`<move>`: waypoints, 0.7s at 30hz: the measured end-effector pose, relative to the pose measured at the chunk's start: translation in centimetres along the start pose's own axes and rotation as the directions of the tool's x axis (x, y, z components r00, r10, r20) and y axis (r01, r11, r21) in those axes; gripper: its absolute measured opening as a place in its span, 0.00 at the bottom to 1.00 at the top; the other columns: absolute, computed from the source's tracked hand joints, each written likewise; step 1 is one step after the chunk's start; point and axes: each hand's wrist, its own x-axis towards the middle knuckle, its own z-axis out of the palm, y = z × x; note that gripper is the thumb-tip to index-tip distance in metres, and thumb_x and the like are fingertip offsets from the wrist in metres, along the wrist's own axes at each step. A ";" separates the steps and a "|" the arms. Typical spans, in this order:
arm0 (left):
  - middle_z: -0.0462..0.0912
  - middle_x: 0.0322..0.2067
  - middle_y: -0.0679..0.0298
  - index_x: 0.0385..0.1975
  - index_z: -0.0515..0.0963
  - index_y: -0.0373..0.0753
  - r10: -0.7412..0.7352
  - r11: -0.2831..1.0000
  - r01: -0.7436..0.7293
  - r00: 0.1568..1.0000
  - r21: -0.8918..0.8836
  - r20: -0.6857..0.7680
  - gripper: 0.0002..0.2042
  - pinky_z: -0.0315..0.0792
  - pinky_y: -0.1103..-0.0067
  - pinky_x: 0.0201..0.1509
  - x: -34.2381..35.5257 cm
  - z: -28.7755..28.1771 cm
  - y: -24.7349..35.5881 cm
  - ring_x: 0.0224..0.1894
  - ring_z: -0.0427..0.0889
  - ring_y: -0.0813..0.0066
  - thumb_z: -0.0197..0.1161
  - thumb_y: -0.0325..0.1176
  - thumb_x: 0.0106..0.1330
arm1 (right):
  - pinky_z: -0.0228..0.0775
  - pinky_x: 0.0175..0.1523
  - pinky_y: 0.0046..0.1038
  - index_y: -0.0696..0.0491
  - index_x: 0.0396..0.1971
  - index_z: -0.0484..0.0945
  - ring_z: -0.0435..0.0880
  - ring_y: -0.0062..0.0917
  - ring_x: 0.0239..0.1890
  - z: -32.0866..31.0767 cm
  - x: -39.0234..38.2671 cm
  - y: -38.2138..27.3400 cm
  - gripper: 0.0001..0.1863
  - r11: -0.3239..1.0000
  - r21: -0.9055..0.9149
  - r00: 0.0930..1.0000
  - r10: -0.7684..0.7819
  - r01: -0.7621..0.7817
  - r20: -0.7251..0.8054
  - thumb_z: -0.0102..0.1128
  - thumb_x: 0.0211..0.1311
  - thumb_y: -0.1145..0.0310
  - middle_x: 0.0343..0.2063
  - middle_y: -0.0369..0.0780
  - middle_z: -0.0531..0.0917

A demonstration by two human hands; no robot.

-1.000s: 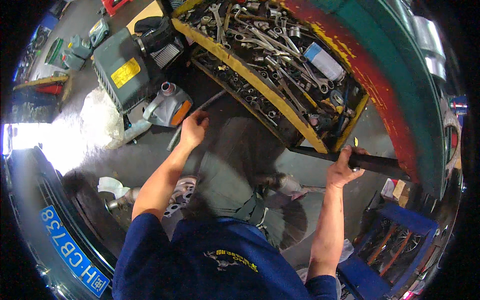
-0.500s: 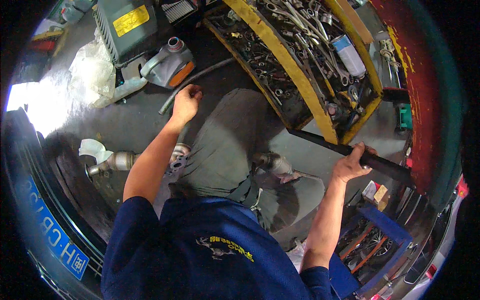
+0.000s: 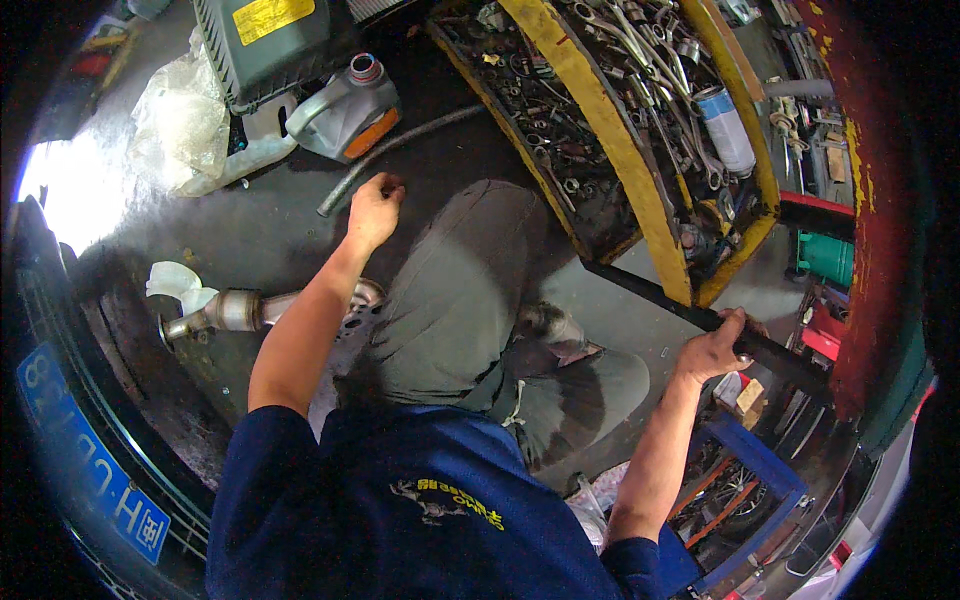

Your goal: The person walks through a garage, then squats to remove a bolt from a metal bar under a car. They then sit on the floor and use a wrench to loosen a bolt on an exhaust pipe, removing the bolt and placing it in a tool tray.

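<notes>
My right hand (image 3: 716, 348) grips a long dark bar (image 3: 650, 290) that runs from the corner of the yellow-edged tool tray (image 3: 598, 105) toward a red panel (image 3: 850, 290). My left hand (image 3: 376, 212) hangs over the dark floor with its fingers curled in. Whether anything small is inside them cannot be made out. Close to it lies a grey hose (image 3: 345, 190), and beyond that stands a grey plastic jug (image 3: 345, 110) with an orange label and its top uncapped. Wrenches and sockets (image 3: 660, 80) fill the tray, along with a white and blue spray can (image 3: 724, 132).
A metal exhaust part (image 3: 240, 310) lies left of my legs. At the far left is a car bumper with a blue plate (image 3: 90, 450). A dark grey case (image 3: 265, 50) and clear plastic wrap (image 3: 185, 125) sit at the back left. A blue frame (image 3: 755, 450) stands lower right.
My view has shifted a little, so the tray and jug appear farther right. More of a green case shows beside the red panel. My right hand still grips the bar; the left stays curled.
</notes>
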 end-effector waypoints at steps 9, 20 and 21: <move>0.88 0.39 0.52 0.46 0.82 0.35 -0.028 0.999 0.029 0.999 -0.043 0.030 0.12 0.78 0.69 0.48 0.8 2.0 -0.5 0.42 0.88 0.61 0.63 0.32 0.67 | 0.71 0.42 0.30 0.59 0.36 0.74 0.76 0.26 0.32 -0.3 -0.2 1.4 0.06 0.995 0.096 0.999 0.020 -0.015 -0.049 0.60 0.66 0.73 0.32 0.39 0.79; 0.86 0.40 0.45 0.47 0.81 0.35 0.383 0.922 -0.384 0.895 -0.041 0.227 0.16 0.78 0.61 0.52 7.9 9.7 8.4 0.45 0.85 0.45 0.65 0.39 0.66 | 0.72 0.43 0.30 0.52 0.37 0.72 0.76 0.25 0.35 -1.1 -0.1 2.2 0.06 0.980 0.182 0.996 0.087 -0.082 -0.020 0.61 0.66 0.74 0.33 0.37 0.78; 0.85 0.43 0.44 0.48 0.80 0.34 0.417 0.901 -0.433 0.867 0.000 0.274 0.18 0.78 0.60 0.53 9.2 10.9 9.9 0.46 0.84 0.44 0.65 0.40 0.65 | 0.72 0.43 0.30 0.52 0.37 0.72 0.76 0.25 0.35 -1.2 -0.1 2.2 0.06 0.974 0.203 0.993 0.110 -0.101 -0.032 0.61 0.66 0.73 0.34 0.37 0.78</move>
